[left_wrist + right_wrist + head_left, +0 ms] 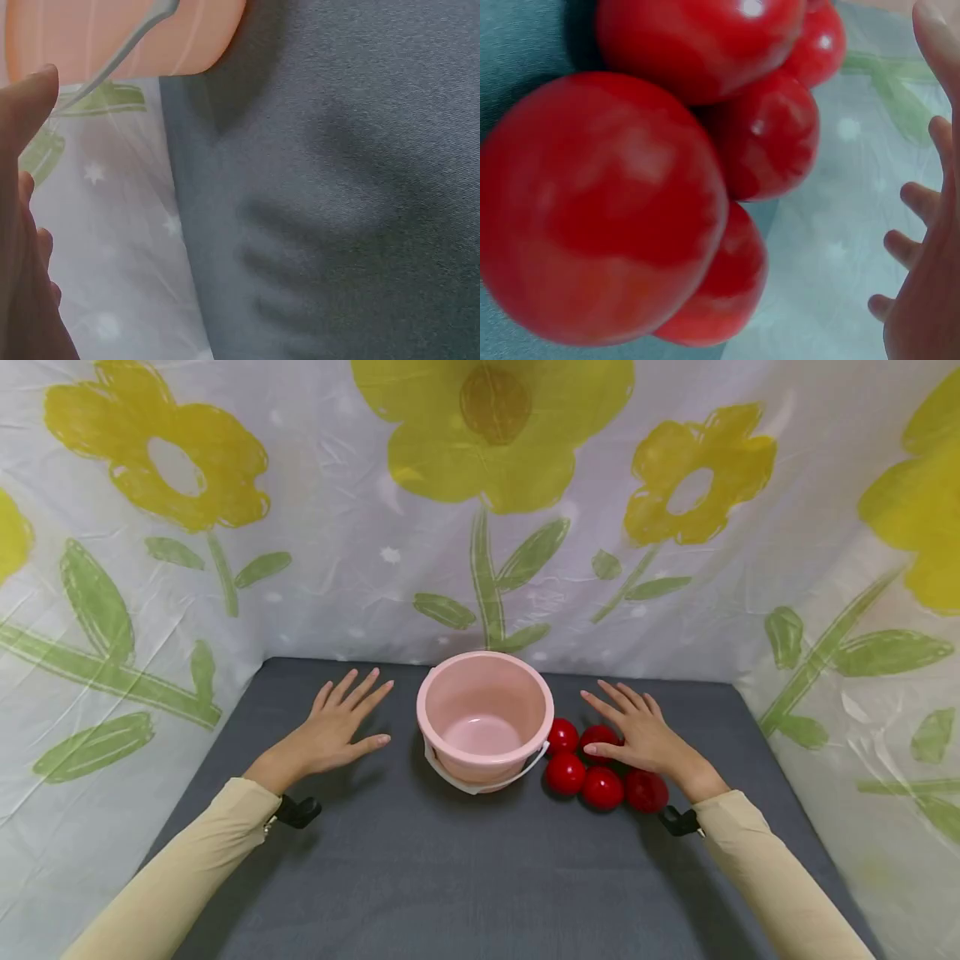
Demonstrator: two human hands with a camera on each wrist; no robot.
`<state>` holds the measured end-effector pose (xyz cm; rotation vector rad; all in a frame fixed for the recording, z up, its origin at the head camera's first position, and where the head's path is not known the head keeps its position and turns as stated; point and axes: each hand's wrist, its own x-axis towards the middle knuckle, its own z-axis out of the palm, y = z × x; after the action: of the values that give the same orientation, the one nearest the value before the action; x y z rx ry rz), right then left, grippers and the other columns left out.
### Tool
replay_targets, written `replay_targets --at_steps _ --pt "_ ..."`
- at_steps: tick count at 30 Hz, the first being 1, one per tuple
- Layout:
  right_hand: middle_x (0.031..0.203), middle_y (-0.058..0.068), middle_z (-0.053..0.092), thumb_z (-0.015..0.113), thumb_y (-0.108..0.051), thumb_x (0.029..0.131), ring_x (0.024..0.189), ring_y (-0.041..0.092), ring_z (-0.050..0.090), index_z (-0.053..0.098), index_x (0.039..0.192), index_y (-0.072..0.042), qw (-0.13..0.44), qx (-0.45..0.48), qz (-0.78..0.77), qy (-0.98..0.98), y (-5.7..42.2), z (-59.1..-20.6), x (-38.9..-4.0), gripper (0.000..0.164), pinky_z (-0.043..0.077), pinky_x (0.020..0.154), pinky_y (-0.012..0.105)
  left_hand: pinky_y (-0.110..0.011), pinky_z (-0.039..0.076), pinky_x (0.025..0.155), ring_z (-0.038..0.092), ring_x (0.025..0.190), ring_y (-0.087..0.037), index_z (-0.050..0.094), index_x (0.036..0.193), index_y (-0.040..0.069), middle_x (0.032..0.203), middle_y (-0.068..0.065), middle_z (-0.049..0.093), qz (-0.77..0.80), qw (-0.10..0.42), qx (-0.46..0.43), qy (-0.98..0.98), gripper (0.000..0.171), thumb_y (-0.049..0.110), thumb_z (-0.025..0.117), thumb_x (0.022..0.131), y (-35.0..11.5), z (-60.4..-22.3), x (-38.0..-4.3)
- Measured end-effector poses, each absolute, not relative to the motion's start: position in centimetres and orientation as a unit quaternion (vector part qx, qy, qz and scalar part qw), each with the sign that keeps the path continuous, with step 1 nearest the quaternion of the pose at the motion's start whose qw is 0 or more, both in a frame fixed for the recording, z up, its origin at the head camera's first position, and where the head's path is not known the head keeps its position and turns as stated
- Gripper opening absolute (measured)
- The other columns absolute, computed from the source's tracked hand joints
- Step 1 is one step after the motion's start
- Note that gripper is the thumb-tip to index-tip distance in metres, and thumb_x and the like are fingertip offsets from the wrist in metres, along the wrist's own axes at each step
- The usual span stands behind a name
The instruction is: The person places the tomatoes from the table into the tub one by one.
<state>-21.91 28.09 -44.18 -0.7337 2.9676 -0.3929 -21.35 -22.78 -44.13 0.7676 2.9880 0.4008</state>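
A pink bucket [480,760] with a white handle [474,790] hanging down its front stands upright at the middle of the dark table; its inside looks bare. Left of the bucket, my left hand [330,735] hovers with fingers spread, holding nothing. In the left wrist view, that hand [26,247] is apart from the bucket [112,37]. Several glossy red balls [602,788] lie clustered right of the bucket. My right hand [645,735] is held above them, fingers straight and spread, partly covering some. The right wrist view shows this hand [934,262] apart from the balls [607,210].
The dark grey table [465,877] ends at a white cloth [330,577] with yellow flowers, which hangs behind it and on both sides. Black straps [298,812] circle both wrists below beige sleeves.
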Motion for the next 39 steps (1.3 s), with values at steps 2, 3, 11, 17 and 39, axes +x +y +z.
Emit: replay_targets --at_steps 2,3,11,17,39 --pt "0.166 0.012 0.016 0.066 -0.057 0.088 0.151 0.044 0.016 0.020 0.158 -0.034 0.035 -0.240 -0.140 0.960 28.1 -44.1 -22.3 0.087 0.009 0.116 0.074 -0.070 0.001 0.119 -0.003 0.155 -0.040 0.007 0.160 0.028 0.169 -0.005 -0.001 0.154 0.026 0.242 0.958 0.082 0.056 0.052 0.097 -22.8 -44.1 -21.4" --pt "0.166 0.012 0.018 0.066 -0.057 0.087 0.150 0.044 0.018 0.021 0.158 -0.033 0.035 -0.241 -0.145 0.959 28.1 -44.1 -22.5 0.087 0.011 0.116 0.074 -0.071 0.001 0.118 -0.003 0.155 -0.040 0.005 0.160 0.028 0.169 -0.005 -0.002 0.171 0.032 0.240 0.955 0.083 0.054 0.052 0.098 -22.8 -44.1 -21.4" --pt "0.157 0.008 0.040 0.077 -0.049 0.081 0.144 0.035 0.037 0.037 0.153 -0.030 0.071 -0.242 -0.252 0.934 27.2 -44.4 -24.3 0.084 0.035 0.114 0.063 -0.066 0.023 0.118 0.016 0.153 -0.041 0.008 0.160 0.017 0.166 -0.015 0.014 0.410 0.079 0.194 0.888 0.076 0.037 0.053 0.102 -21.7 -42.8 -20.9" --pt "0.150 0.003 0.051 0.083 -0.039 0.079 0.134 0.033 0.051 0.048 0.147 -0.025 0.107 -0.236 -0.306 0.916 26.1 -45.3 -25.5 0.077 0.043 0.110 0.057 -0.042 0.056 0.098 0.062 0.122 -0.033 0.047 0.143 0.001 0.140 -0.024 0.055 0.554 0.081 0.117 0.820 0.049 0.029 0.055 0.102 -19.1 -41.5 -19.8" --pt "0.126 0.004 0.070 0.086 -0.037 0.075 0.113 0.022 0.063 0.066 0.130 -0.022 0.174 -0.211 -0.297 0.915 24.6 -47.1 -27.5 0.060 0.050 0.104 0.047 -0.023 0.061 0.076 0.069 0.084 -0.006 0.038 0.143 -0.001 0.096 0.004 0.067 0.745 0.149 -0.022 0.650 0.048 0.005 0.057 0.099 -14.7 -42.2 -19.9"
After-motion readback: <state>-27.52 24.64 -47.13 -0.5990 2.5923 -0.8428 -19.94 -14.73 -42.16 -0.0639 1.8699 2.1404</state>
